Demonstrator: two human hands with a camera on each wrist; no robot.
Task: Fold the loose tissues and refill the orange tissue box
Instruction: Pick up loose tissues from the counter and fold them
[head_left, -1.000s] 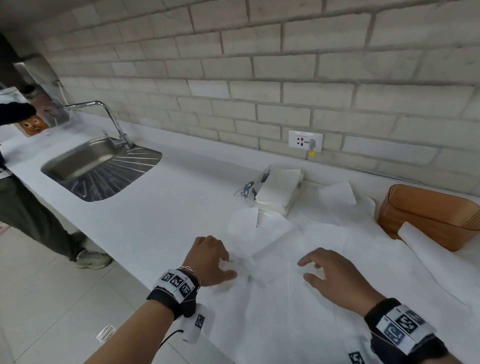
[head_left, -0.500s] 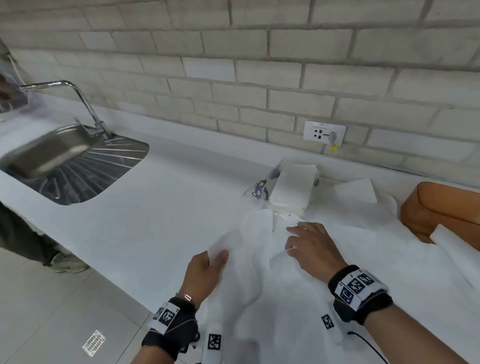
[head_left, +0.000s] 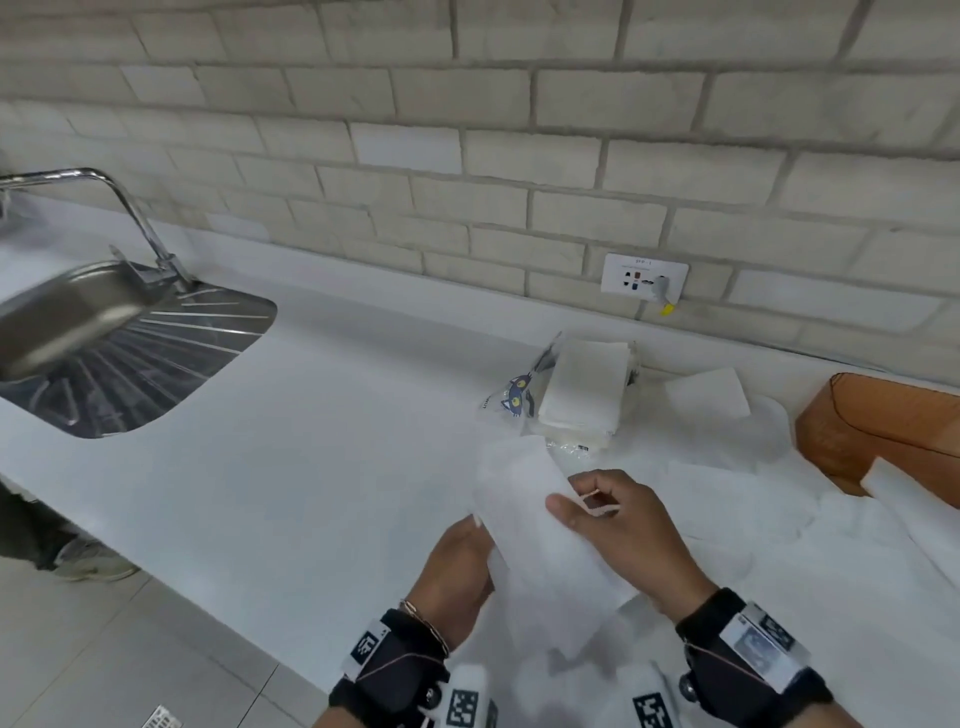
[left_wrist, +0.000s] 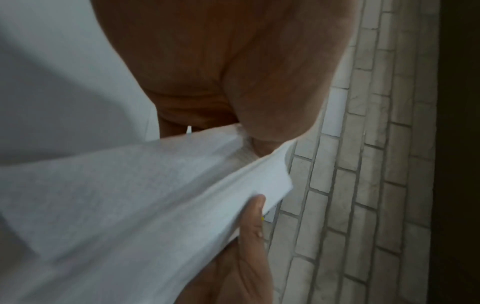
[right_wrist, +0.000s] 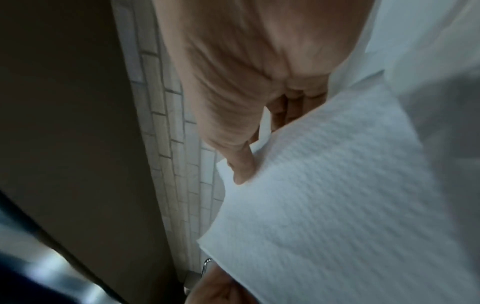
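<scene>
Hiding the left hand's fingers: the tissue.

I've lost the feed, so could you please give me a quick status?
Both hands, left and right, hold one tissue above the counter. Orange box far right, unfilled. Nothing in the way.

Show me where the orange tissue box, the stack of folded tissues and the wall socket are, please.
orange tissue box (head_left: 878, 426): head view, on its front wall.
stack of folded tissues (head_left: 584, 387): head view, on the top sheet.
wall socket (head_left: 641, 274): head view, on its white faceplate.
</scene>
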